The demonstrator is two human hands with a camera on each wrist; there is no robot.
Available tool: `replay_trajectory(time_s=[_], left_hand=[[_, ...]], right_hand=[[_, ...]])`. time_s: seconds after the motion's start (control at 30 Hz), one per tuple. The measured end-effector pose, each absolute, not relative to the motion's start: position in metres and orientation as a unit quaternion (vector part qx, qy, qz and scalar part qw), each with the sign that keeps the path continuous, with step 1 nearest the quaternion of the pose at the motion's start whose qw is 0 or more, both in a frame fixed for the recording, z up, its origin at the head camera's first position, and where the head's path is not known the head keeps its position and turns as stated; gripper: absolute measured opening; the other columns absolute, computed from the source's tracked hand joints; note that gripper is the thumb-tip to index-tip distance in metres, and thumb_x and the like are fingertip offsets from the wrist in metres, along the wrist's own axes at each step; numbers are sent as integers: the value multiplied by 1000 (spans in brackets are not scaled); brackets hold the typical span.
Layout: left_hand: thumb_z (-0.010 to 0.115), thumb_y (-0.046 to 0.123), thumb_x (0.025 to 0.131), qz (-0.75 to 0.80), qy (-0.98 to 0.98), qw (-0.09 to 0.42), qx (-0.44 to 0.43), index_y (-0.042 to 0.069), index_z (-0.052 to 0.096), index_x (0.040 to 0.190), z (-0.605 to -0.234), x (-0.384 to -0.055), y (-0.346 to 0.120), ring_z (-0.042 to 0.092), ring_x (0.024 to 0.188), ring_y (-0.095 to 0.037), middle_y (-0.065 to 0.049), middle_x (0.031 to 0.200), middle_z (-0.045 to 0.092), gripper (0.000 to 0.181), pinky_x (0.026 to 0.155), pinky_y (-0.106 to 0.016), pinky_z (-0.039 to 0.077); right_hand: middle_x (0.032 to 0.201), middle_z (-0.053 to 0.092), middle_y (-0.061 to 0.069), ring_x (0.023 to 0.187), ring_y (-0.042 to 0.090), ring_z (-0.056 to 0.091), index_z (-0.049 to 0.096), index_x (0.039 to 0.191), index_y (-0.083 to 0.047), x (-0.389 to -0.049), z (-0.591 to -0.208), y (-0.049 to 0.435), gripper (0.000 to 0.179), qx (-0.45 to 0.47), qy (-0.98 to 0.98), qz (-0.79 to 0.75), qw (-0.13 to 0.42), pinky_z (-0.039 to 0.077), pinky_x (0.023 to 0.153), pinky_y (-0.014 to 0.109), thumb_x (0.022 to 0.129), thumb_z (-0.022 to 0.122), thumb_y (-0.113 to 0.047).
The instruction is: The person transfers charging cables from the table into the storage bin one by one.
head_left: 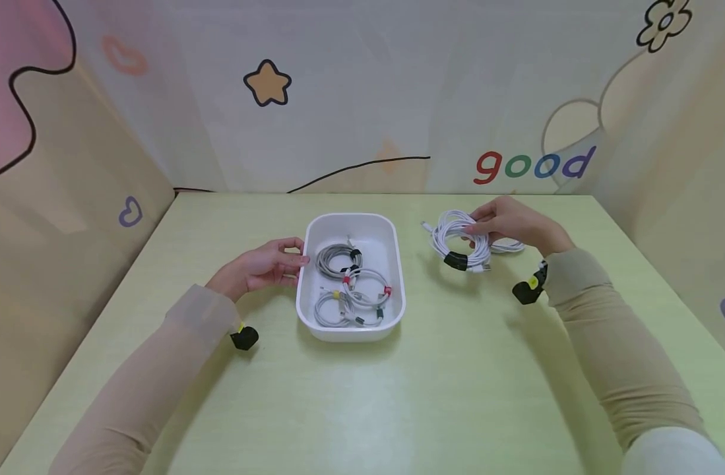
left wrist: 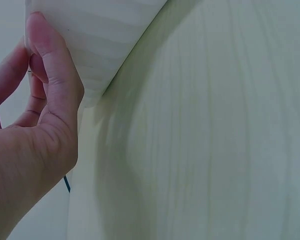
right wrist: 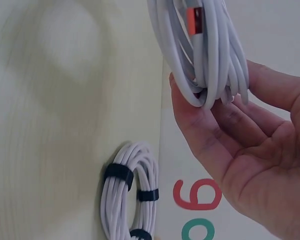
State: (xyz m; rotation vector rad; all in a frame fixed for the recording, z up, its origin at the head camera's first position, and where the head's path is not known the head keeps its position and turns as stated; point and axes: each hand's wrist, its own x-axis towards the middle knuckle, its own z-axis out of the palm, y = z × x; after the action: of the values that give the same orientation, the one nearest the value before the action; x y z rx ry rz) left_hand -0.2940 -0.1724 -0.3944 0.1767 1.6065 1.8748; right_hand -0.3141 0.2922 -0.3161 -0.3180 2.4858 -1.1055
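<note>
A white plastic bin [head_left: 351,334] stands on the table, holding several coiled cables. My left hand [head_left: 267,265] pinches its left rim; in the left wrist view the thumb [left wrist: 42,35] lies against the outer wall. To the right of the bin, my right hand [head_left: 510,223] grips a thick white cable coil [head_left: 442,239] raised over the tabletop. A black band wraps this coil, and an orange-lined connector [right wrist: 195,21] shows among its loops. Partly behind the right hand, another white cable coil [right wrist: 115,200] with black straps lies on the table.
In the bin are a grey cable coil [head_left: 324,262] with black ties, a pale coil with red ties [head_left: 388,290], and a coil with yellow and green ties [head_left: 318,310]. A printed curtain [head_left: 350,99] hangs behind the pale table [head_left: 362,409] and along both sides.
</note>
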Motion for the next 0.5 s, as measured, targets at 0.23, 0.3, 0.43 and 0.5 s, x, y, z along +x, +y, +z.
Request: replay_trajectory(time_s=[0.23,0.3,0.43,0.5], left_hand=[[49,-5,105,717,612,325,68,5,48,106,-394,-292,-172,67,79,-20,-10,97,65,10,69,-31,59],[49,-5,105,717,613,324,67,6,49,106,-394,-293,-172,67,79,-20,-10,97,65,11,69,-31,59],[49,-5,105,716,615,324,68,5,49,106,-394,-292,-172,68,80,-20,-10,97,65,11,70,-31,60],[49,-5,105,716,614,324,69,5,48,107,-394,-292,-172,68,80,-20,-10,97,66,10,70,-32,60]], right_hand=[[107,73,19,85,23,69,59,132,10,-315,-310,275,40,-126,890,-391,198,57,82,27,102,68,-15],[106,73,19,84,23,69,60,132,9,-315,-308,270,40,-128,888,-394,200,57,81,26,102,68,-15],[104,73,18,85,22,70,61,130,9,-315,-305,259,38,-131,884,-402,202,57,81,26,101,69,-15],[103,73,18,85,22,70,61,129,9,-316,-304,254,38,-135,882,-404,202,57,82,26,101,69,-15]])
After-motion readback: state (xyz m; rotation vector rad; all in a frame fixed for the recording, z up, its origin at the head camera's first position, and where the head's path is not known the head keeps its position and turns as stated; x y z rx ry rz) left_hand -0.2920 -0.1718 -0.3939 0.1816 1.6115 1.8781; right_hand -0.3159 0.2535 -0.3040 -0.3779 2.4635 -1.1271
